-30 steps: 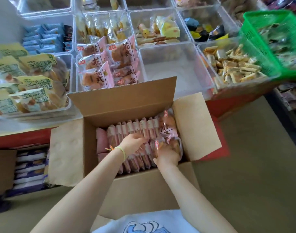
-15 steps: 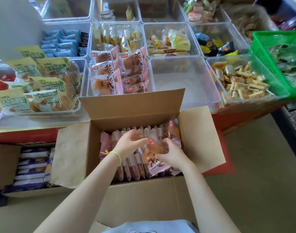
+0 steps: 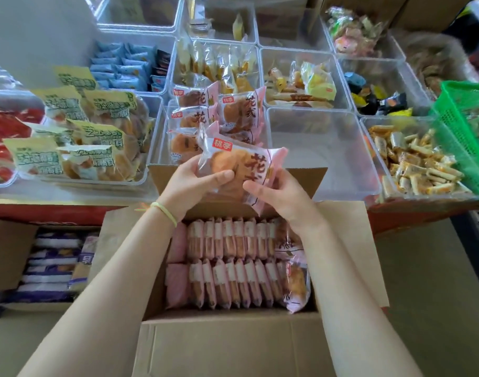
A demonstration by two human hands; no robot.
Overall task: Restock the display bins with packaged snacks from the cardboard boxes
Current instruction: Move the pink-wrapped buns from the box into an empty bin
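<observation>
Both hands hold a pink bread packet (image 3: 241, 161) up above the open cardboard box (image 3: 227, 346). My left hand (image 3: 194, 180) grips its left side with the thumb across the front. My right hand (image 3: 276, 194) pinches its lower right edge. Two rows of the same pink packets (image 3: 233, 265) stand on edge inside the box. Straight behind the held packet, a clear bin (image 3: 162, 142) holds several matching pink packets (image 3: 233, 110). To its right sits a clear bin (image 3: 320, 148) with nothing in it.
Clear bins of other snacks cover the red-edged table: yellow-green packs (image 3: 77, 140) at left, small wafer sticks (image 3: 412, 164) at right, blue packs (image 3: 121, 66) behind. A green basket (image 3: 461, 131) overhangs the right bin. Another box with purple packs (image 3: 53, 265) stands low left.
Both hands have lifted a pink packet out of the box and raised it toward the bins. The camera view has tilted upward and nearer.
</observation>
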